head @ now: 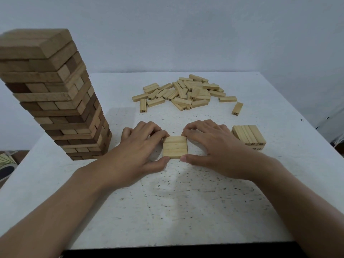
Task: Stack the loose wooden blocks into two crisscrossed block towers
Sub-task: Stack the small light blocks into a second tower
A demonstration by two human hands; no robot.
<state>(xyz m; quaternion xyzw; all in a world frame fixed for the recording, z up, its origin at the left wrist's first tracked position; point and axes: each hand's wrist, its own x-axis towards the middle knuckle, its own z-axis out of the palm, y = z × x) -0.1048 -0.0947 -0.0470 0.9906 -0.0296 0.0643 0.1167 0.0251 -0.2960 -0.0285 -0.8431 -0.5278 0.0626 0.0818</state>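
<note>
- Near the middle of the table [167,211], the left hand [141,146] and right hand [210,144] pinch a three-block layer [175,147] from its two ends, thumbs at the near corners.
- Its pale blocks lie flush, long axes left to right; whether another layer sits beneath I cannot tell.
- A low stack [248,135] of the same blocks stands just beside the right hand, toward the right edge.
- A tall darker tower [55,101] stands at the left edge.
- The loose pile [186,92] lies beyond the hands toward the far edge, slightly nearer the right hand; the next layer likely crosses near to far.
</note>
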